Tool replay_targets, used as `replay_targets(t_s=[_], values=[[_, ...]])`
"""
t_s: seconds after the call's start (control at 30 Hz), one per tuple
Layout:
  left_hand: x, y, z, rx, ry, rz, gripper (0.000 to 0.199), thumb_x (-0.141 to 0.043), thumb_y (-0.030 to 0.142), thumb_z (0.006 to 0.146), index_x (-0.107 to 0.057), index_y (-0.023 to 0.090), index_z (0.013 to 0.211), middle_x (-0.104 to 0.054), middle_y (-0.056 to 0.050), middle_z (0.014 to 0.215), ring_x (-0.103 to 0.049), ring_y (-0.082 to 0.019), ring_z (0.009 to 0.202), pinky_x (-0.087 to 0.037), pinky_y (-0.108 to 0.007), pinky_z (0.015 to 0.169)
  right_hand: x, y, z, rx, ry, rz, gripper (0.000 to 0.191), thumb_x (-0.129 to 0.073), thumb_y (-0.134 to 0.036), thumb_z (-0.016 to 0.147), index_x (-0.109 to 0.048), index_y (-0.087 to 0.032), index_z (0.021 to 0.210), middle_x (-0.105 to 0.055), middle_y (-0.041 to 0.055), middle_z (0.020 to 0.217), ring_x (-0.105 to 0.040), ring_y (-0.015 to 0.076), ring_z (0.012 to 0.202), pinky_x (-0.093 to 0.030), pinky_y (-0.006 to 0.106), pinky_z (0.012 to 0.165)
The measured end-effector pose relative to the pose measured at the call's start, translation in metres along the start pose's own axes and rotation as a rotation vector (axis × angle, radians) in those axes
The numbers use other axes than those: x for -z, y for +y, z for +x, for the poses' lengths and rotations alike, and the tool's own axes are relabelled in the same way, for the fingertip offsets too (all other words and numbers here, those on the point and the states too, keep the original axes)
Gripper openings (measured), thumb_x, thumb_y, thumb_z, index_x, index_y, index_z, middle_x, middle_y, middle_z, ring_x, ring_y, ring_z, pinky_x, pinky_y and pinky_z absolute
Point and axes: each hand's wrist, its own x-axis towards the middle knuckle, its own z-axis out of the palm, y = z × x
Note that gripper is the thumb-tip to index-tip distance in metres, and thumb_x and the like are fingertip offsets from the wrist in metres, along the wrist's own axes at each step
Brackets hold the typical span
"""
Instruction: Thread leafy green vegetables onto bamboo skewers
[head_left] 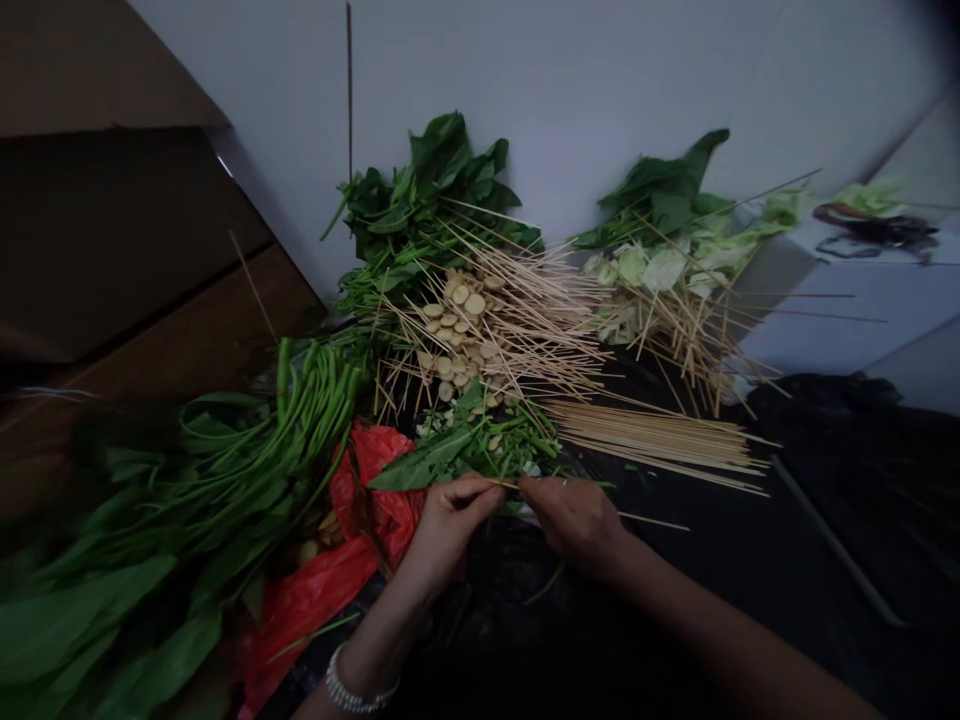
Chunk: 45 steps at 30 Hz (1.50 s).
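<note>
I have the left hand (448,520) pinched and the right hand (576,522) curled closed on one thin skewer (654,521), beside leafy greens (431,460).

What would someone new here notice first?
Probably the bright red bag, low on the left beside the big heap of greens. Next, the spray of thin sticks in the middle, with round pale slices at their left ends. Then the left hand and right hand, close together below them.

Skewers (660,437) look matt wood, the bag (300,592) glossy plastic.
</note>
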Motion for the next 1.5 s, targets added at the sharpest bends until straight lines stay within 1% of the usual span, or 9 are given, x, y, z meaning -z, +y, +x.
replay_targets(t_s=[0.13,0.27,0.47,0.67,0.9,1.07,1.13,1.33,1.5], values=[[-0.006,0.002,0.001,-0.054,-0.065,0.131,0.017,-0.071,0.032,0.078,-0.079,0.019,0.086,-0.073,-0.005,0.086,-0.063,-0.019,0.083,-0.047,-0.027,0.077,0.002,0.005,0.001,-0.006,0.014,-0.031,0.018,-0.044,-0.010,0.094,-0.060,-0.014,0.101,-0.065,0.0013,0.065,-0.058,0.0134,0.053,-0.039,0.027,0.052],[-0.016,-0.002,-0.006,-0.110,-0.080,0.399,0.018,-0.067,0.030,0.081,-0.075,0.018,0.093,-0.069,-0.004,0.085,-0.062,-0.017,0.079,-0.045,-0.026,0.071,0.013,0.023,0.004,-0.137,0.084,-0.137,0.015,-0.050,-0.014,0.093,-0.063,-0.016,0.100,-0.070,0.0030,0.071,-0.063,0.0125,0.058,-0.041,0.025,0.057],[-0.040,-0.015,-0.018,-0.122,-0.404,0.857,0.012,-0.070,0.032,0.080,-0.067,0.020,0.080,-0.063,-0.001,0.080,-0.058,-0.016,0.075,-0.038,-0.025,0.065,0.023,0.034,0.008,-0.205,0.141,-0.206,0.009,-0.057,-0.016,0.093,-0.065,-0.015,0.095,-0.074,0.0047,0.076,-0.065,0.0121,0.059,-0.042,0.024,0.058],[-0.051,-0.024,-0.018,-0.132,-0.382,1.093,0.005,-0.064,0.022,0.081,-0.064,0.021,0.085,-0.064,-0.002,0.089,-0.060,-0.019,0.081,-0.035,-0.027,0.065,0.020,0.029,0.008,-0.175,0.117,-0.186,0.006,-0.059,-0.014,0.092,-0.065,-0.014,0.094,-0.073,0.0043,0.074,-0.063,0.0116,0.056,-0.040,0.026,0.056],[-0.037,-0.011,-0.016,-0.069,-0.392,0.802,0.005,-0.064,0.014,0.076,-0.064,0.019,0.075,-0.065,0.002,0.074,-0.057,-0.013,0.069,-0.036,-0.023,0.062,0.020,0.028,0.007,-0.191,0.136,-0.172,0.008,-0.060,-0.013,0.091,-0.064,-0.014,0.097,-0.073,0.0047,0.076,-0.064,0.0127,0.059,-0.040,0.026,0.057],[-0.017,0.012,-0.015,0.008,-0.366,0.528,0.014,-0.068,0.022,0.078,-0.073,0.019,0.090,-0.070,0.000,0.077,-0.060,-0.014,0.070,-0.042,-0.023,0.064,0.022,0.030,0.007,-0.241,0.178,-0.156,0.016,-0.060,-0.010,0.090,-0.063,-0.015,0.105,-0.074,0.0052,0.081,-0.066,0.0130,0.064,-0.042,0.025,0.060],[-0.006,0.021,-0.011,-0.003,-0.298,0.463,0.016,-0.070,0.025,0.077,-0.077,0.020,0.091,-0.072,-0.002,0.079,-0.062,-0.016,0.073,-0.045,-0.024,0.066,0.022,0.030,0.005,-0.238,0.193,-0.157,0.018,-0.060,-0.010,0.090,-0.063,-0.015,0.106,-0.074,0.0049,0.079,-0.065,0.0128,0.063,-0.042,0.025,0.060],[0.016,0.028,0.009,-0.016,0.128,0.108,0.021,-0.082,0.033,0.065,-0.080,0.022,0.083,-0.076,-0.003,0.078,-0.066,-0.017,0.075,-0.049,-0.027,0.076,0.021,0.026,0.001,-0.090,0.125,-0.062,0.036,-0.055,-0.002,0.087,-0.062,-0.014,0.120,-0.072,0.0040,0.078,-0.064,0.0116,0.063,-0.041,0.024,0.057],[0.010,0.017,0.013,0.060,0.202,-0.185,0.025,-0.085,0.035,0.062,-0.079,0.021,0.082,-0.075,-0.002,0.074,-0.064,-0.013,0.070,-0.048,-0.024,0.073,0.019,0.018,0.002,-0.038,0.053,-0.032,0.038,-0.052,-0.002,0.087,-0.063,-0.012,0.122,-0.067,0.0035,0.072,-0.061,0.0126,0.063,-0.040,0.025,0.058]])
